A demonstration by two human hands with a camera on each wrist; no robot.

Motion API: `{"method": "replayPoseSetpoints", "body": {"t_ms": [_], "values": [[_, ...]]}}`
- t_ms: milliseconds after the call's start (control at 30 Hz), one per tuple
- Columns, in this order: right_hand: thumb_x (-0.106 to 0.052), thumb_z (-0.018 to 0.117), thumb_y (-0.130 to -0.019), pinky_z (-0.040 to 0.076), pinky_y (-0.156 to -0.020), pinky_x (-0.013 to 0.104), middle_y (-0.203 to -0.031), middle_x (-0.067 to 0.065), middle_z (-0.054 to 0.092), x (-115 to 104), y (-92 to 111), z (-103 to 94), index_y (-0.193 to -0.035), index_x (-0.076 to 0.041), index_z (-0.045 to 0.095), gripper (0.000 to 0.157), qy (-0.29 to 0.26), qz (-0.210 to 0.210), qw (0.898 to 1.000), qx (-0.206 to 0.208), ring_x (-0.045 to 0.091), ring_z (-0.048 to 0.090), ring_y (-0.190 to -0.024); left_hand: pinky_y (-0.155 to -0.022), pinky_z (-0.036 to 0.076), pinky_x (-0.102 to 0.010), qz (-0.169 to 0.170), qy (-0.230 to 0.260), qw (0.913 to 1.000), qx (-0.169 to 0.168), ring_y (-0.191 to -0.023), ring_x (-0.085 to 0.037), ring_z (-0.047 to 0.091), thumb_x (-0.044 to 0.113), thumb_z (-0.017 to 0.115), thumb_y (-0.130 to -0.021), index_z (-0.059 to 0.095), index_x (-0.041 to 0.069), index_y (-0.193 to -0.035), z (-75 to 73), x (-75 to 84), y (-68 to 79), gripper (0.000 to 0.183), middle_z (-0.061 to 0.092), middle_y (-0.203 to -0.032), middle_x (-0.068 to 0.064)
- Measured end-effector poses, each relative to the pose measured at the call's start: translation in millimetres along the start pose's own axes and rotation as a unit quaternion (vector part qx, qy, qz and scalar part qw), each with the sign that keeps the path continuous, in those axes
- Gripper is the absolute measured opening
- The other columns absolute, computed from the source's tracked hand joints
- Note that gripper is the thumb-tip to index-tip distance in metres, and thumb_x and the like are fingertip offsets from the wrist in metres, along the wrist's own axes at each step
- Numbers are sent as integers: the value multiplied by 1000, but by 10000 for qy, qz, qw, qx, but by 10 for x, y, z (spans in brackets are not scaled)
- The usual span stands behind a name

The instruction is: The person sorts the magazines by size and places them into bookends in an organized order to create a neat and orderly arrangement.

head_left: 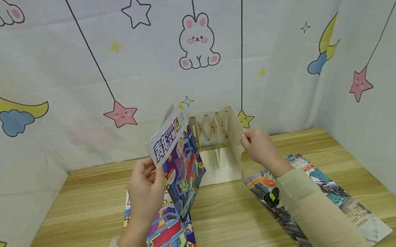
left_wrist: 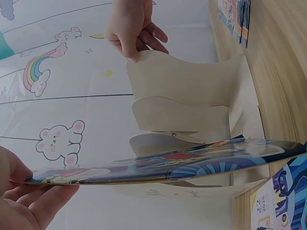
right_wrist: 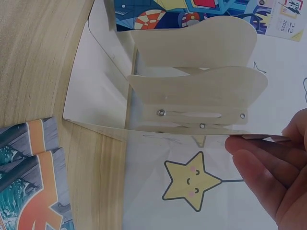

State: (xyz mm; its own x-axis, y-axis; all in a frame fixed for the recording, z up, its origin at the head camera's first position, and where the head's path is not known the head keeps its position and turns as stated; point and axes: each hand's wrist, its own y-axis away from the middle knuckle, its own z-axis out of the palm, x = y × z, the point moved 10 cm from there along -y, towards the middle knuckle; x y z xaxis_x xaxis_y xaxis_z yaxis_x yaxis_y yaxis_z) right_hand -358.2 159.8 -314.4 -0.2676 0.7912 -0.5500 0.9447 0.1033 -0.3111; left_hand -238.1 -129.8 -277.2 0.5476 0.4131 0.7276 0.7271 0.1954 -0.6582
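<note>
My left hand [head_left: 147, 191] pinches a magazine [head_left: 184, 162] by its near edge, thumb on the cover and fingers behind. The magazine stands tilted, its colourful purple and blue cover facing right, and overlaps the left part of a cream expandable bookend rack [head_left: 221, 166]. Seen from the left wrist, the magazine [left_wrist: 192, 165] lies across the rack's leftmost section. At the rack's right end panel [head_left: 236, 129], my right hand [head_left: 262, 148] grips the edge; the right wrist view shows thumb and fingers on either side of that panel [right_wrist: 187, 133]. Upright dividers [right_wrist: 201, 45] stand between the end panels.
Another magazine [head_left: 171, 238] with a matching cover lies flat beneath my left forearm. Several magazines [head_left: 332, 189] lie overlapped under my right forearm. The wooden table [head_left: 69, 221] meets a white cartoon-printed curtain [head_left: 162, 70] just behind the rack.
</note>
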Motion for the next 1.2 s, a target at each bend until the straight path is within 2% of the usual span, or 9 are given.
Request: {"method": "replayPoseSetpoints", "body": {"t_ms": [267, 667, 1200], "values": [[-14, 41, -98, 28, -40, 23, -51, 4, 43, 5, 6, -3, -59, -11, 39, 39, 5, -7, 10000, 37, 14, 34, -42, -67, 52, -9, 43, -107, 9999, 96, -82, -36, 70, -6, 57, -88, 55, -12, -103, 28, -14, -13, 16, 67, -105, -28], [-14, 42, -97, 28, -41, 23, -52, 3, 43, 6, 19, -6, -59, -11, 39, 38, 17, -16, 10000, 82, 14, 35, -43, -63, 48, -2, 142, -219, 9990, 353, -77, -39, 70, -8, 55, -88, 55, -14, -102, -56, 51, -56, 16, 68, -99, -30], [-14, 42, -97, 27, -41, 22, -50, 3, 41, -2, 19, -2, -58, -12, 37, 40, -2, -63, 9999, 119, 14, 33, -42, -64, 49, -4, 310, -247, 9977, 550, -77, -39, 70, -9, 56, -87, 55, -15, -102, -144, 188, -82, 16, 68, -99, -30]]}}
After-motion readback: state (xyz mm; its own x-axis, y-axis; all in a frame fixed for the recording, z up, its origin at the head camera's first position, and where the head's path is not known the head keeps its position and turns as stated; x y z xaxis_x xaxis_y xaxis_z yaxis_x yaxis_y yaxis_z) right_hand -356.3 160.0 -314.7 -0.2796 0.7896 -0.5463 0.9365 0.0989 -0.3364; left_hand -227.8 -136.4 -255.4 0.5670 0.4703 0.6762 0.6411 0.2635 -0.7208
